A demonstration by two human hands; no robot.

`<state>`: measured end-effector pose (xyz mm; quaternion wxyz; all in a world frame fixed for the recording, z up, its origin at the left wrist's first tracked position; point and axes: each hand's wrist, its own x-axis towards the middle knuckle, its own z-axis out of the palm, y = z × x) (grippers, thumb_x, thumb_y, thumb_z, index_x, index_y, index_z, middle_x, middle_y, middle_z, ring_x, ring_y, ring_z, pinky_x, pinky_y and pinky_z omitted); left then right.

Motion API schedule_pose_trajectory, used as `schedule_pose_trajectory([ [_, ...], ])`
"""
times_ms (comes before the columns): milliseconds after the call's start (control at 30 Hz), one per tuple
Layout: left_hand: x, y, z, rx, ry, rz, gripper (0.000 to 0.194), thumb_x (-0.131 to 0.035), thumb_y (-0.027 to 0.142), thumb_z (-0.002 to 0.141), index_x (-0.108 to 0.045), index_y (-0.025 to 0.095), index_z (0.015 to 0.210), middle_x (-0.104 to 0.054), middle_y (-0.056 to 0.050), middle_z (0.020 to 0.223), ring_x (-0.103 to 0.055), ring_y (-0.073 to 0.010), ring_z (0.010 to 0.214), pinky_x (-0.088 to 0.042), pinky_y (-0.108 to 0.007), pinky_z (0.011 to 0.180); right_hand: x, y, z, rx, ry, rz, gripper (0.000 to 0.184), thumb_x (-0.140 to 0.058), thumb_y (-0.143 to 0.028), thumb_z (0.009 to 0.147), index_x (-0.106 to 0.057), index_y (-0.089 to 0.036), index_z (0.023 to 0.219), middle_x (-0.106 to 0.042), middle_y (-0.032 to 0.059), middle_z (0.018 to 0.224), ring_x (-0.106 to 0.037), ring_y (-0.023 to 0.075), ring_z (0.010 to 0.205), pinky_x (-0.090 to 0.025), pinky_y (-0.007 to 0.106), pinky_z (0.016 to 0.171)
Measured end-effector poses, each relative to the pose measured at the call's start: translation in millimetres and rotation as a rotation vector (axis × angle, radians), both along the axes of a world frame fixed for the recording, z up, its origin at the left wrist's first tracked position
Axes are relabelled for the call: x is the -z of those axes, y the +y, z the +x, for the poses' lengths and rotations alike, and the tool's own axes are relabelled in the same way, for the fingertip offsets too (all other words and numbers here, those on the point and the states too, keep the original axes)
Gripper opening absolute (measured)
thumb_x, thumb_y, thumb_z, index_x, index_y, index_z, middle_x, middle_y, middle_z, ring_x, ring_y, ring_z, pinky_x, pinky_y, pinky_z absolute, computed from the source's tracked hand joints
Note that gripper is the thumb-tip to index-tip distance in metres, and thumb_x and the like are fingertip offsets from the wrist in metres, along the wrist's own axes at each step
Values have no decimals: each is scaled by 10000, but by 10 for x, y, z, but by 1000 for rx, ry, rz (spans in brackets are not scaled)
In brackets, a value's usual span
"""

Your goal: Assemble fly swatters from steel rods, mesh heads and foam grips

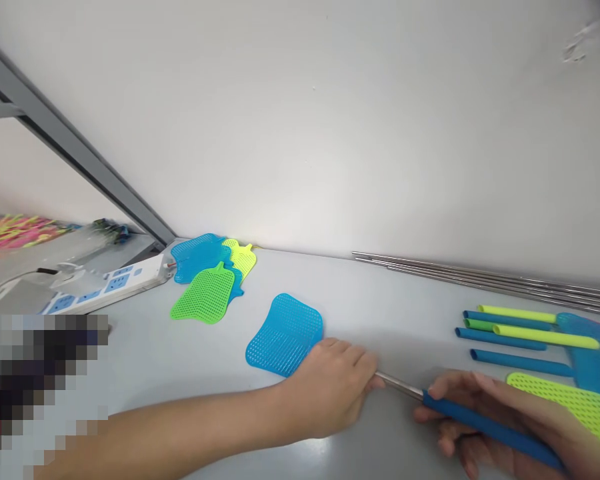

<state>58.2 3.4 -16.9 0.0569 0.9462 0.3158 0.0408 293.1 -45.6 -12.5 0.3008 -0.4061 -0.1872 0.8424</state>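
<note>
Brightly, diffusely lit, seemingly from above; dimmer at the top right of the wall [305, 133]. Glinting on the table [370, 300] at bottom centre, softly shadowed near the right hand [530, 403]. Soft at far left, pixelated lower left, stretched toward edges.

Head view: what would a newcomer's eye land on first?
Probably the bright blue mesh paddle near the picture's middle, the left hand over its lower right edge. Then the metal rod between that hand and a blue tube lying across the right hand. Farther left, the green mesh piece stands out.
</note>
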Motion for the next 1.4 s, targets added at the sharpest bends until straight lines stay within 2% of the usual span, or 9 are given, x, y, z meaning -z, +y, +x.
schedule_pose_trajectory([
  [200, -8, 9, 4, -3, -16, -24, 173, -341, 242, 902, -428, 181, 765, -583, -3, 756, -516, -148, 649, -380, -295, 590, -26, 2, -38, 23, -80, -4, 369, -456, -450, 823, -660, -143, 827, -639, 108, 877, -597, 212, 718, -450, 302, 633],
  [333, -33, -8, 5, -16, -25, -62, 173, -344, 227, 901, -419, 184, 752, -582, -5, 751, -518, -143, 643, -370, -285, 582, -62, -22, -95, 106, -161, -22, 342, -478, -439, 817, -644, -145, 764, -637, 97, 829, -589, 196, 657, -453, 281, 560],
  [467, -52, -37, -4, -5, 4, -74, 157, -347, 217, 900, -423, 187, 767, -587, -1, 751, -521, -140, 632, -364, -278, 570, -94, -37, -132, 213, -237, -56, 308, -528, -434, 781, -602, -157, 669, -634, 94, 955, -604, 209, 700, -431, 248, 439],
  [533, -63, -51, -5, 12, 35, -80, 147, -342, 215, 903, -429, 191, 786, -591, 6, 744, -525, -143, 618, -366, -280, 556, -105, -38, -126, 225, -242, -76, 331, -530, -442, 774, -556, -157, 609, -623, 83, 1020, -609, 209, 691, -404, 235, 383],
  [600, -75, -64, -2, 23, 62, -88, 139, -342, 215, 903, -429, 193, 798, -595, 13, 741, -531, -145, 607, -367, -283, 540, -111, -38, -112, 216, -236, -98, 369, -521, -450, 778, -507, -150, 562, -632, 80, 987, -599, 188, 626, -376, 223, 350],
  [800, -71, -97, 5, 3, 50, -81, 148, -333, 221, 909, -424, 191, 796, -597, 2, 757, -546, -153, 628, -383, -297, 547, -119, -47, -124, 225, -195, -59, 385, -520, -456, 775, -406, -166, 548, -600, 68, 707, -527, 149, 540, -345, 212, 365],
  [967, -53, -117, -1, -15, 38, -85, 151, -336, 223, 908, -429, 192, 792, -584, 7, 727, -535, -147, 625, -376, -281, 548, -146, -49, -166, 221, -204, -81, 411, -541, -465, 755, -359, -174, 528, -516, 40, 593, -486, 143, 510, -281, 202, 335],
  [1167, -62, -117, 4, -24, 36, -98, 136, -342, 204, 900, -415, 196, 786, -594, 15, 735, -529, -146, 612, -366, -278, 549, -161, -29, -171, 216, -169, -54, 378, -516, -440, 783, -399, -173, 543, -503, 30, 591, -491, 145, 508, -288, 205, 333],
  [1400, -54, -106, 5, -10, 40, -75, 132, -329, 214, 900, -401, 201, 791, -589, 16, 752, -530, -160, 615, -376, -299, 539, -145, -9, -133, 158, -183, -25, 354, -491, -452, 805, -505, -157, 610, -603, 67, 733, -582, 200, 619, -421, 261, 439],
])
